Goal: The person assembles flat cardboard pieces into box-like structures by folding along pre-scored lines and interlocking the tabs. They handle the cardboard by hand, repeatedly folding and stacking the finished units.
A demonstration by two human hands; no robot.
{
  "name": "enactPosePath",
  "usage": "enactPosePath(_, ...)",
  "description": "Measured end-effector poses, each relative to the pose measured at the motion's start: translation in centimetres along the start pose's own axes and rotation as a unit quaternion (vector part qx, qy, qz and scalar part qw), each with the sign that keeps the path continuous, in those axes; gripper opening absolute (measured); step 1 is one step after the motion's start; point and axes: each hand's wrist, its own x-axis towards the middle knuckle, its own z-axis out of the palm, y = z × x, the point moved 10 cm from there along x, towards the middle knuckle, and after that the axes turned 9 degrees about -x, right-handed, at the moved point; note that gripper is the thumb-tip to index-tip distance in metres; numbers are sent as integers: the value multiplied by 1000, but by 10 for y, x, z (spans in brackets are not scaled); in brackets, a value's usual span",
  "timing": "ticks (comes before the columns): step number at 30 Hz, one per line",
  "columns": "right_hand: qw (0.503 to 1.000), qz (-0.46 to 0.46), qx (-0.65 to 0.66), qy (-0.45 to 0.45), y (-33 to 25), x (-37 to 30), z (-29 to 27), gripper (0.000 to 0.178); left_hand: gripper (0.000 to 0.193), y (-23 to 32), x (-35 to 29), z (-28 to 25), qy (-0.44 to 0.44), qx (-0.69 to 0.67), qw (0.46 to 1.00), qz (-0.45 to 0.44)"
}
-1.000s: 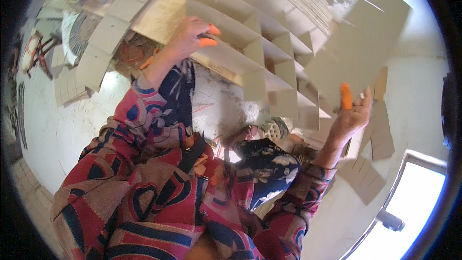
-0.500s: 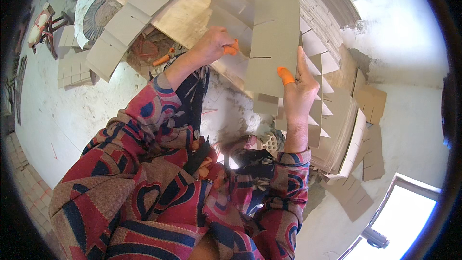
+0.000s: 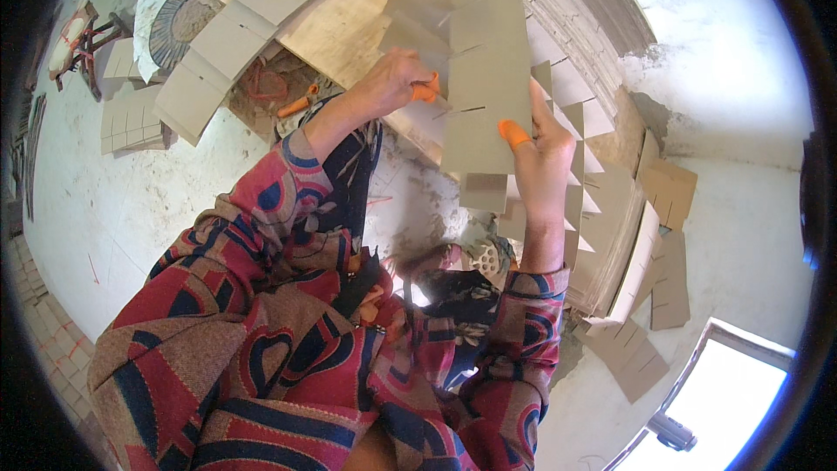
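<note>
My right hand (image 3: 542, 146) grips the right edge of a long grey cardboard strip (image 3: 485, 61) with short slots cut in it. An orange finger cover is on its thumb, which presses the strip's face. My left hand (image 3: 408, 84), also with an orange cover, is closed at the strip's left edge, pinching a cardboard divider piece (image 3: 443, 105) that is mostly hidden. Behind the long strip, several cross pieces (image 3: 417, 2) fan out to the left. Pointed white-looking corners (image 3: 589, 201) of cardboard stick out beyond my right hand.
Stacked slotted cardboard (image 3: 602, 249) stands at the right, with loose sheets (image 3: 629, 358) on the floor below. More cardboard strips (image 3: 218, 52) lie on the left over a wooden board (image 3: 327, 30). An orange-handled tool (image 3: 295, 107) lies near my left forearm. A low stool (image 3: 80, 44) stands farther left.
The long strip has tilted and shifted slightly left and down. My left hand has moved slightly right, still closed; my right hand keeps its grip.
</note>
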Motion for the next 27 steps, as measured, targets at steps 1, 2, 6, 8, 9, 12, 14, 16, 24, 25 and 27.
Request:
enactPosePath(1,1000,-4,0,-9,1,3,4,54,13,1,2,1,-2,1,1000,2)
enactPosePath(2,1000,-8,0,-18,2,5,9,53,13,3,5,2,-4,2,1000,4)
enactPosePath(6,998,-13,-39,-48,-1,9,38,53,12,4,6,-2,9,13,1000,7)
enactPosePath(8,996,-30,-66,-42,0,6,49,52,13,2,7,1,1,27,1000,9)
enactPosePath(9,995,-41,-83,-32,6,3,57,52,12,2,8,3,0,31,999,11)
enactPosePath(12,989,-75,-121,-30,11,-2,77,53,11,-1,8,4,4,50,999,18)
enactPosePath(14,984,-93,-137,-62,-1,-1,82,53,11,-2,8,3,7,64,998,26)
enactPosePath(16,978,-81,-169,-88,-5,-3,86,52,8,3,8,2,11,46,998,38)
enactPosePath(24,963,-16,-212,-168,22,-8,93,46,31,9,6,4,-12,106,992,61)
enactPosePath(25,969,-9,-204,-139,28,-1,81,47,40,22,3,-4,-8,130,988,80)
enactPosePath(27,943,-89,-286,143,50,13,9,63,56,44,15,1,-26,158,978,131)
